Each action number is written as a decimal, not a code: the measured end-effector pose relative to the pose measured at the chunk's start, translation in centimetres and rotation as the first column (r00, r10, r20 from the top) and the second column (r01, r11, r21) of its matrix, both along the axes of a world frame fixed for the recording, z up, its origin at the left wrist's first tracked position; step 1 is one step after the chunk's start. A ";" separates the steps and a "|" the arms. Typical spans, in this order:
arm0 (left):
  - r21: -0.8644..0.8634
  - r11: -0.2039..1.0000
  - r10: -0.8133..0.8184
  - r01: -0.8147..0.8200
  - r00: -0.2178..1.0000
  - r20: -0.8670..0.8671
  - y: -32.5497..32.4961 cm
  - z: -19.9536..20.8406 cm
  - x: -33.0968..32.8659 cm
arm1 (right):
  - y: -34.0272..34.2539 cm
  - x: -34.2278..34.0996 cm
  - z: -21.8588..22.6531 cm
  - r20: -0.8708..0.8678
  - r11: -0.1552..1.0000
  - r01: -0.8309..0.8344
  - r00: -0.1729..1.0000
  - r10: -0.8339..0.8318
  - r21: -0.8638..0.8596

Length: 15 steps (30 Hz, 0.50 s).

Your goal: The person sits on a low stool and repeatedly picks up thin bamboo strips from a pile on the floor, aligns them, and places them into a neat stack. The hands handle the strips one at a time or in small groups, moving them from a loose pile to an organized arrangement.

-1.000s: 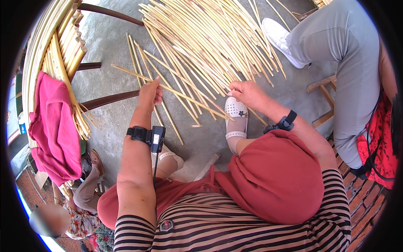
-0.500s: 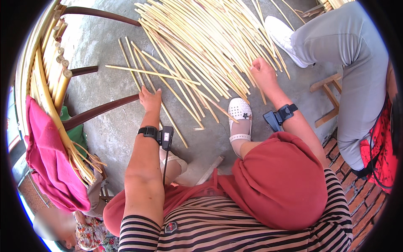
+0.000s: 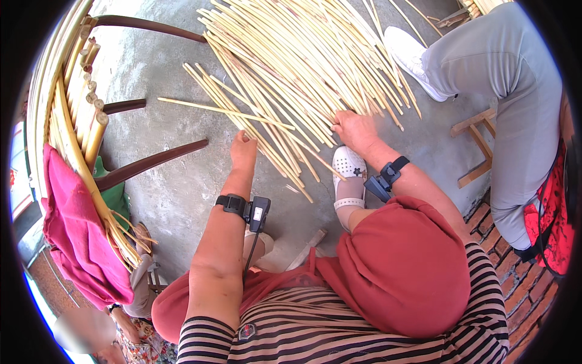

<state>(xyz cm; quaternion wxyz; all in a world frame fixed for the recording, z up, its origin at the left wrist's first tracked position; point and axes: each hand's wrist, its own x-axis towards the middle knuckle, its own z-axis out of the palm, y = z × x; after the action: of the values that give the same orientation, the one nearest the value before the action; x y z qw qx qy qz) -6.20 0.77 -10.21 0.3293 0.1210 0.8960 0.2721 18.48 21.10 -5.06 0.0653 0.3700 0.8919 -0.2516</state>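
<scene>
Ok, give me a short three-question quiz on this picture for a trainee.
1. True or false: the right hand rests on the pile of pale sticks.
2. What lies nearest the left hand? A) a red bucket B) a loose stick lying across the others C) a hammer
3. Fill in: the person's white shoe rests on the ____ concrete floor.

Key: 1 true; 2 B; 3 grey.
</scene>
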 end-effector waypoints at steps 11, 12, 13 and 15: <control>0.337 0.797 0.087 -0.502 0.647 0.758 7.2 9.5 9.6 | -0.3 0.1 1.3 -0.115 0.362 -0.026 0.967 -0.226 -0.932; 0.329 0.810 0.042 -0.486 0.606 0.794 7.8 10.1 9.5 | -0.6 0.4 2.5 -0.096 0.181 -0.049 0.959 -0.265 -0.982; 0.315 0.836 0.029 -0.449 0.609 0.793 8.1 10.2 9.3 | -1.1 0.4 2.7 -0.072 0.095 -0.046 0.954 -0.290 -0.994; 0.286 0.883 0.002 -0.371 0.614 0.789 8.4 10.3 8.6 | -1.7 0.4 2.8 -0.020 -0.078 -0.049 0.942 -0.334 -0.996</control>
<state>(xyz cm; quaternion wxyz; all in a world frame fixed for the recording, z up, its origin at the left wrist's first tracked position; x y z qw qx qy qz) 2.39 9.20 0.08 0.6134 -0.0350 0.5951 0.5180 18.87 19.44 -2.22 0.1679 0.2614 0.3803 -0.8711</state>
